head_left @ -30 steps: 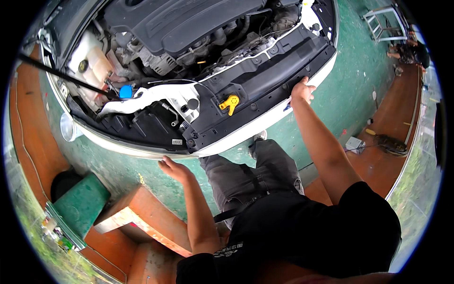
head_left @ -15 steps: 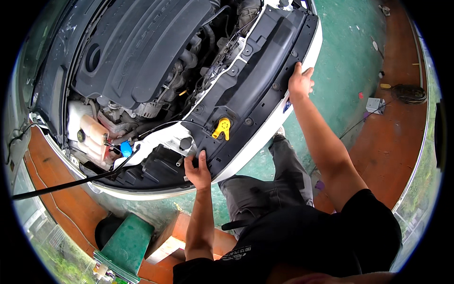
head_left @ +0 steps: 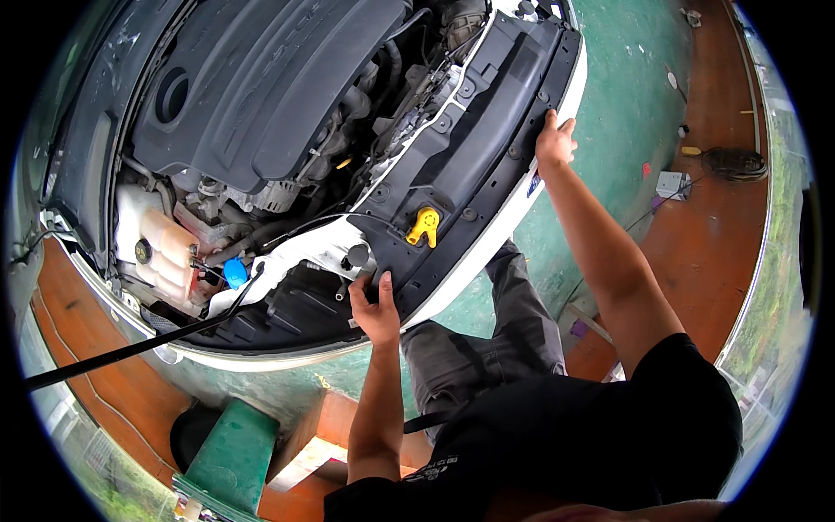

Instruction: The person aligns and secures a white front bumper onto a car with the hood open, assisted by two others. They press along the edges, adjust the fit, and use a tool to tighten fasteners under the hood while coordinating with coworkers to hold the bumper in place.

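In the head view, a white car's front bumper (head_left: 465, 274) curves across the middle, with a black plastic trim panel (head_left: 487, 191) along its inner edge. My left hand (head_left: 377, 315) grips the bumper near its corner, thumb and forefinger apart on top of the black edge; its other fingers are hidden. Farther off to the right, my right hand (head_left: 555, 146) holds the same bumper, thumb on the black panel and fingers curled at the white outer side. Between the hands a yellow cap (head_left: 423, 226) sits in the panel.
The engine bay lies uncovered, with a black engine cover (head_left: 261, 87), a pale coolant tank (head_left: 167, 252) and a blue cap (head_left: 235, 273). A black prop rod (head_left: 130, 352) slants out at left. A green box (head_left: 230, 457) and a cardboard box (head_left: 322, 435) stand on the floor.
My view has shifted slightly, so the car appears a little lower and to the right. Both hands keep the same places on the bumper.
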`<act>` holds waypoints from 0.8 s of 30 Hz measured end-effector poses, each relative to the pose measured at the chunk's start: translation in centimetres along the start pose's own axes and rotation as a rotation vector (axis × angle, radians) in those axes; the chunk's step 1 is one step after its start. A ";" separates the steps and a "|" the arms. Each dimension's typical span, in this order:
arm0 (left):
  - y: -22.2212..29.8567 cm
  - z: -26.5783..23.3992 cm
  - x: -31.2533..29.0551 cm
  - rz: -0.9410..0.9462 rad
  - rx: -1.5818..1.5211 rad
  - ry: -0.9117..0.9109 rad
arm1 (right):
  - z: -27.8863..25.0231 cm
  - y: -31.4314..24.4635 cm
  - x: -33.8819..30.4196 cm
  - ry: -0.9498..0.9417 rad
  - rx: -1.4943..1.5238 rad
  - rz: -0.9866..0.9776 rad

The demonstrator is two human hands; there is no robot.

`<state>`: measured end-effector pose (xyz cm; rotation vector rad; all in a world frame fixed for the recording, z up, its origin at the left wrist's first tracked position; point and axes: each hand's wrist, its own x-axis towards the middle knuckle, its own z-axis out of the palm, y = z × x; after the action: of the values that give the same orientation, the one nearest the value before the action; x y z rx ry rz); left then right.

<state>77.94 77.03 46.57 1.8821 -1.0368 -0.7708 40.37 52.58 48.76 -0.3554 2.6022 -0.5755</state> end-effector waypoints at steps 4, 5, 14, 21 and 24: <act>1.5 -1.3 -0.6 0.096 0.194 -0.045 | 0.1 0.9 1.1 0.013 -0.047 -0.001; 2.1 -1.8 -0.8 0.136 0.283 -0.050 | 0.1 0.8 0.8 0.004 -0.054 -0.004; 9.2 -1.5 1.8 0.468 0.280 -0.213 | 0.7 1.1 1.4 0.034 -0.049 -0.042; 7.9 0.5 1.4 0.434 0.229 -0.228 | 0.8 1.1 1.2 0.021 0.031 -0.063; 7.2 -0.3 0.8 0.461 0.310 -0.225 | 0.8 1.3 1.5 0.028 0.030 -0.069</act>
<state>75.97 74.16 52.98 1.7247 -1.7400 -0.5781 39.26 52.89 46.94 -0.4321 2.6132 -0.6474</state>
